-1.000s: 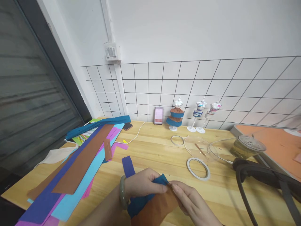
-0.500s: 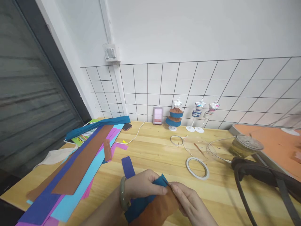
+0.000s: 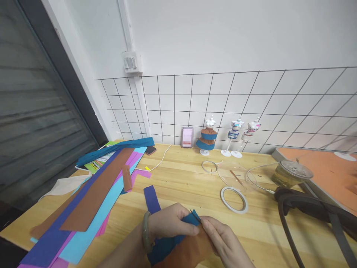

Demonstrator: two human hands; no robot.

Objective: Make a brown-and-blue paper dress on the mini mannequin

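Low in the middle, my left hand (image 3: 175, 225) wears a jade-coloured bangle on its wrist and pinches the teal edge of a brown-and-teal strip (image 3: 184, 250). The strip looks like crepe paper or cloth. My right hand (image 3: 220, 236) closes on the same strip from the other side, fingertips at its upper edge. A thin dark pointed piece (image 3: 194, 214) sticks out from the right fingertips across the teal edge; its kind is unclear. Behind my left wrist lies a dark blue strip (image 3: 152, 199), partly hidden.
Long coloured strips (image 3: 95, 201) are piled on the left. Small mannequins stand at the back, one in a brown-and-teal skirt (image 3: 206, 139). A tape roll (image 3: 234, 200), a thin ring (image 3: 209, 166), a spool (image 3: 291, 173) and a black strap-like object (image 3: 309, 206) lie on the right.
The thin dark piece now shows more of its length above the teal edge. Both hands keep their grip and have shifted only slightly.
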